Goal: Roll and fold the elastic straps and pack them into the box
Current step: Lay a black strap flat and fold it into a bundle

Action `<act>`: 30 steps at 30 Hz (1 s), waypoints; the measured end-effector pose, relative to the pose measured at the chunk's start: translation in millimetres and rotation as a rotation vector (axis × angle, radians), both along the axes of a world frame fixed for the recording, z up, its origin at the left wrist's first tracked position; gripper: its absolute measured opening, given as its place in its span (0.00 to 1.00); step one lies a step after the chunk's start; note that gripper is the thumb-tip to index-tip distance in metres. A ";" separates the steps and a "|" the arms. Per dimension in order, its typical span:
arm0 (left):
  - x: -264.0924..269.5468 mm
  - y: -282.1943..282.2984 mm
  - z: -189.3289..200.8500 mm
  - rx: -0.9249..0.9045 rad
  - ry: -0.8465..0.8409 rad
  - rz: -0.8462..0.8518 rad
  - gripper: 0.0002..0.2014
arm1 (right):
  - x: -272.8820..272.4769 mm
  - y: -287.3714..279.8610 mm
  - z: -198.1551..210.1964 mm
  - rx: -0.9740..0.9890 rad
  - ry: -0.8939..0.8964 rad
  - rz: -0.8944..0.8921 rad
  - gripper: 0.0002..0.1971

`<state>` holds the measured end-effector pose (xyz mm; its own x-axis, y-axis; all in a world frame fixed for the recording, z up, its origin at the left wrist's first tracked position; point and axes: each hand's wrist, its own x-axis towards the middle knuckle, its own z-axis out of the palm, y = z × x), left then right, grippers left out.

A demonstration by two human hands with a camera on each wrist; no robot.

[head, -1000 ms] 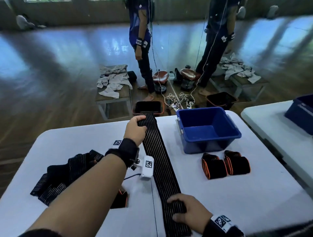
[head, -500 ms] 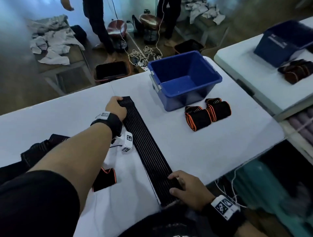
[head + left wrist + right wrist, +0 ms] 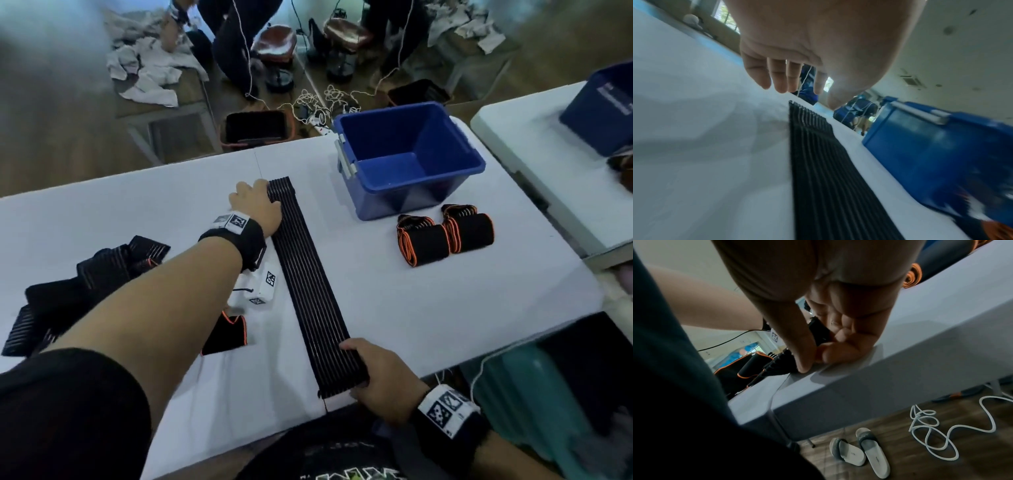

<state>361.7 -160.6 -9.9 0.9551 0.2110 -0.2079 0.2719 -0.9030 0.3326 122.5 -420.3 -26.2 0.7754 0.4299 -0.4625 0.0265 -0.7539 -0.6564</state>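
Since a second ago the strap (image 3: 313, 281) has slid nearer along the table (image 3: 428, 301), its far end no longer overhanging. Left hand (image 3: 257, 205) rests beside that end, fingers (image 3: 777, 76) seemingly relaxed; right hand (image 3: 380, 377) pinches the near end. Box (image 3: 407, 157) sits beyond two rolled straps (image 3: 445, 234).

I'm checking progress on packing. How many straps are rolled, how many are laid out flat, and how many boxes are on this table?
Rolled straps: 2
Flat strap held by both hands: 1
Blue box, nothing visible inside: 1
Total: 4
The dark heap at the left is too tangled to count.
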 end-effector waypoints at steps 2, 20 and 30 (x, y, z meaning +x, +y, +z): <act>-30.2 -5.7 10.8 -0.078 -0.071 -0.074 0.24 | 2.7 -2.2 -1.6 -0.014 -0.015 0.051 0.34; -278.2 -52.7 -20.6 -0.309 0.122 -0.210 0.13 | 27.1 -15.0 -9.0 -0.050 -0.149 0.177 0.06; -257.0 -74.6 -20.4 -0.244 0.157 0.041 0.25 | 45.3 1.5 10.5 0.180 0.397 -0.334 0.18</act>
<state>104.7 -235.2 -30.3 0.8988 0.1746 -0.4020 0.3722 -0.7883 0.4899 167.8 -418.8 -15.7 0.6646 0.2893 -0.6890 -0.4710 -0.5536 -0.6868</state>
